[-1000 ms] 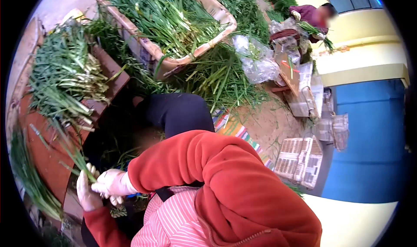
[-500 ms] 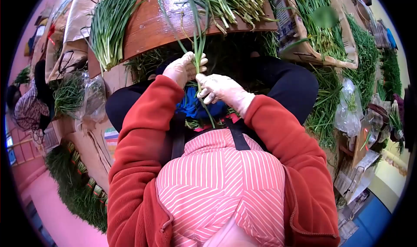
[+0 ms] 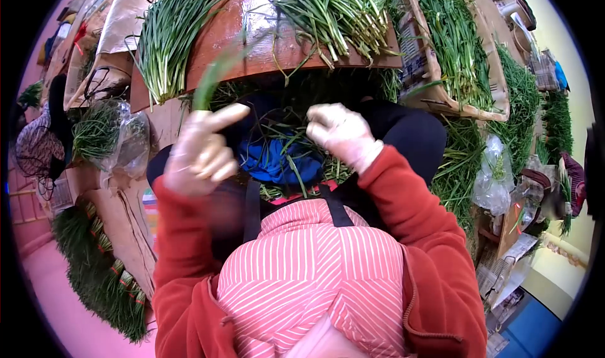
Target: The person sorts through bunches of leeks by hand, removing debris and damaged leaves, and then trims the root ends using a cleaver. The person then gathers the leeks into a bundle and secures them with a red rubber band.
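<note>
My left hand (image 3: 205,150), in a pale thin glove, is raised at the left above my knee and blurred by motion. Its fingers are closed on a few chive stalks (image 3: 214,78), whose green blades rise toward the board and smear. My right hand (image 3: 341,134), also gloved, hovers over my lap with its fingers curled in; I see nothing in it. Below and between the hands lie a blue cloth (image 3: 277,159) and a loose green leaf (image 3: 293,169). Ahead, the brown board (image 3: 217,49) bears a chive pile (image 3: 165,49) at the left and another pile (image 3: 340,18) at the right.
A paper-lined crate of chives (image 3: 463,56) stands right of the board. Loose greens (image 3: 466,144) and a clear plastic bag (image 3: 495,175) lie at my right. Tied green bundles (image 3: 104,263) line the left floor, with a bag of greens (image 3: 104,134) above them.
My hands have come apart. The left has swung left with the chive stalks, while the right has let go of them and shifted slightly right.
</note>
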Tool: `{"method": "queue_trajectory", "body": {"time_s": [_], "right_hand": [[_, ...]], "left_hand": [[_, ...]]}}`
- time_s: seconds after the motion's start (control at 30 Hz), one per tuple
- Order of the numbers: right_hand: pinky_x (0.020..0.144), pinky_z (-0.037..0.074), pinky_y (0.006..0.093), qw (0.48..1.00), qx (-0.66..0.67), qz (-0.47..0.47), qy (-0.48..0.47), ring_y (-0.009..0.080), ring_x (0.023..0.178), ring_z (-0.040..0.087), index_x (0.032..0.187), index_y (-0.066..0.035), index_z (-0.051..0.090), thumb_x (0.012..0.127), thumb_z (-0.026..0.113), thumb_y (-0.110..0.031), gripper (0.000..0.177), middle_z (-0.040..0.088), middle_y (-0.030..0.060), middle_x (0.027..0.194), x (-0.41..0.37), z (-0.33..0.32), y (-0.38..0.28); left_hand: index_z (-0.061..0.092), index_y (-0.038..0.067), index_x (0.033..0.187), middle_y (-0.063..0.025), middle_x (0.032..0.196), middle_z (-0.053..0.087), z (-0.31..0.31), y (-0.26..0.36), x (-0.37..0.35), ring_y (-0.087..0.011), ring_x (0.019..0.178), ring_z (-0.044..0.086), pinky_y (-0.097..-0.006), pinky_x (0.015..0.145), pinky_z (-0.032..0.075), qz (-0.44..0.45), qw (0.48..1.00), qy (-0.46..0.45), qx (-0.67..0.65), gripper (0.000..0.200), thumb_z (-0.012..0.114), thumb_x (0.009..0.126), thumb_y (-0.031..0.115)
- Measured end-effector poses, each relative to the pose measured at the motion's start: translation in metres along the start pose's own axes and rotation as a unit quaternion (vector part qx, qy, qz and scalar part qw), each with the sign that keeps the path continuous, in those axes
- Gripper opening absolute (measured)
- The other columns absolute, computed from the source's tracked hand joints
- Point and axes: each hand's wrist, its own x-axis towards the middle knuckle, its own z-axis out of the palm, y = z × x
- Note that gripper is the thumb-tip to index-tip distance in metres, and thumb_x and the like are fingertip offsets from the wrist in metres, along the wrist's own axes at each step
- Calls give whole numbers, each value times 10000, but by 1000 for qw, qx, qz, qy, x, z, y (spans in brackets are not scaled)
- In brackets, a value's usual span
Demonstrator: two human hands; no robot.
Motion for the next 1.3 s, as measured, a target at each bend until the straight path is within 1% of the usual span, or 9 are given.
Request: {"method": "queue_trajectory", "body": {"time_s": [0.13,0.4,0.6,0.73,0.87,1.03,1.13,1.2,1.3], "right_hand": [[684,479,371,972,-193,93,98,263,767,605,856,-123,581,809,552,-367,251,617,74,805,68,-20,11],[750,479,401,960,-237,149,-5,294,827,613,849,-57,592,812,543,-371,320,632,133,857,120,17,47],[674,509,375,877,-224,55,-422,287,762,631,777,-64,625,742,574,-247,193,634,151,846,11,15,19],[583,480,390,961,-271,18,58,295,657,601,729,-76,565,784,582,-423,352,591,127,713,62,-3,9],[608,487,402,940,-323,109,21,330,683,609,774,-55,599,798,550,-410,359,614,142,739,120,9,32],[510,489,383,942,-301,-66,-130,323,612,618,632,-75,600,706,517,-69,111,602,157,637,58,31,41],[553,498,377,803,-346,-17,-485,291,592,610,676,-92,626,707,617,-163,79,620,122,666,4,32,47],[559,492,373,915,-287,49,-280,285,619,605,652,-86,604,737,632,-264,199,609,100,668,30,-2,3],[578,482,392,941,-327,2,83,299,648,586,724,-80,580,728,651,-350,279,580,90,698,98,-31,0]], "left_hand": [[260,-33,1335,64,441,300,26,40,-10,-36,354,282,-202,386,279,203,974,22,97,500,275,975,314],[403,-5,1267,38,728,409,-55,35,81,-29,498,277,-172,456,263,9,991,123,55,433,463,921,248],[399,96,1296,50,558,432,-74,31,101,-35,359,237,-200,387,211,16,976,216,14,477,368,936,408],[431,90,1280,45,669,508,-72,26,112,-41,453,352,-202,445,318,28,983,174,44,446,405,932,367],[469,26,1234,44,783,518,-75,24,119,-52,578,405,-196,534,378,-11,985,161,56,404,423,935,294],[465,-15,1211,45,729,438,-68,30,113,-43,534,340,-186,483,311,-15,985,165,46,383,422,935,248],[436,-7,1239,61,627,330,-74,31,112,-30,467,251,-177,425,236,-13,990,143,7,392,437,928,230],[424,26,1266,83,550,246,-69,29,109,-25,430,195,-178,394,195,40,994,106,-11,401,456,919,226],[409,56,1290,90,524,198,-62,26,111,-23,419,182,-181,383,175,45,992,120,1,426,476,909,235]]}}
